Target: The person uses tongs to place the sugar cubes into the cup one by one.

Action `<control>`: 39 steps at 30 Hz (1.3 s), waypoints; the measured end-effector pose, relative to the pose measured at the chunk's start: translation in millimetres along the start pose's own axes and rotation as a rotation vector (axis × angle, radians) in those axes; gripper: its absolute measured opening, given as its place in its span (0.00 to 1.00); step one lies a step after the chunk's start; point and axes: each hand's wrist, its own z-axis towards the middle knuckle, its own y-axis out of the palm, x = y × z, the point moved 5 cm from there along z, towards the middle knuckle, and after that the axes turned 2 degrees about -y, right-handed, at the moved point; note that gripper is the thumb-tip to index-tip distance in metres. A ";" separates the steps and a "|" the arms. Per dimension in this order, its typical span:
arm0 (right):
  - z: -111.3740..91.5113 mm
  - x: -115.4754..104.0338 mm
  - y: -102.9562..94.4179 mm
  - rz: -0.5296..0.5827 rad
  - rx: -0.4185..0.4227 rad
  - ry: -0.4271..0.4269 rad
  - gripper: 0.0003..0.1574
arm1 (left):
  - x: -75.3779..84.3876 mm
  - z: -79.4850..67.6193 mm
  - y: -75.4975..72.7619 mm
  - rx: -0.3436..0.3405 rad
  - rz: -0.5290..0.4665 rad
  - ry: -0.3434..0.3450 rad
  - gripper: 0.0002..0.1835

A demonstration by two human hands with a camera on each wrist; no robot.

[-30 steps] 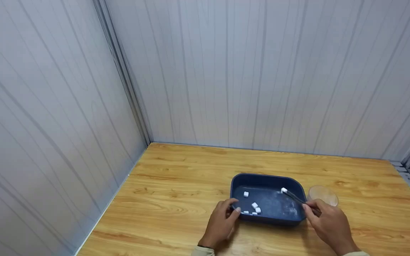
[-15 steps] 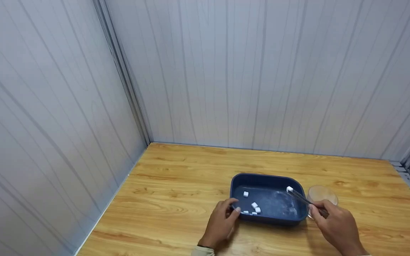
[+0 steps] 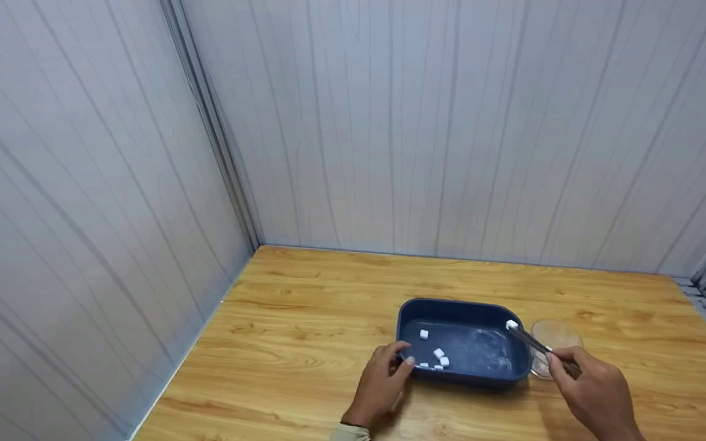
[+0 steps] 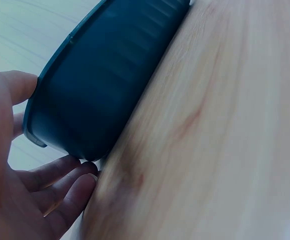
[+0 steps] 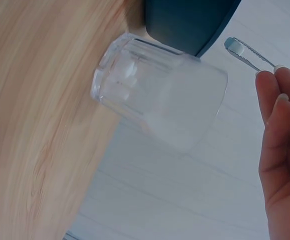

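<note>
My left hand grips the near left corner of a dark blue rectangular tub, with fingers over its rim. In the left wrist view, the tub's outer wall is in front of my other fingers. Metal tweezers are pinched in my right hand. Their tips clasp a small white cube, held up over the tub's right rim, beside a clear drinking glass. White pieces show blurrily low inside that glass in the right wrist view.
Several white cubes lie in the left part of the tub, and whitish smears mark its floor. The wooden table meets pale panelled walls at the left and back.
My right hand has moved to the right, carrying the tweezers and white cube from inside the tub up to its right rim. The left hand and the tub have stayed put.
</note>
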 end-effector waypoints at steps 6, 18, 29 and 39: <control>-3.2 5.5 -4.6 -0.005 0.005 0.045 0.05 | 2.0 0.4 0.4 0.005 -0.019 0.014 0.20; -7.6 11.9 -13.4 -0.032 0.016 0.101 0.07 | -1.1 1.6 2.6 -0.011 -0.022 -0.029 0.20; -13.0 19.4 -24.3 -0.002 0.095 0.115 0.07 | -1.5 1.1 4.1 -0.008 -0.018 -0.009 0.20; -16.9 26.8 -28.9 -0.077 0.065 0.234 0.06 | -1.6 1.1 1.5 -0.009 -0.026 -0.040 0.21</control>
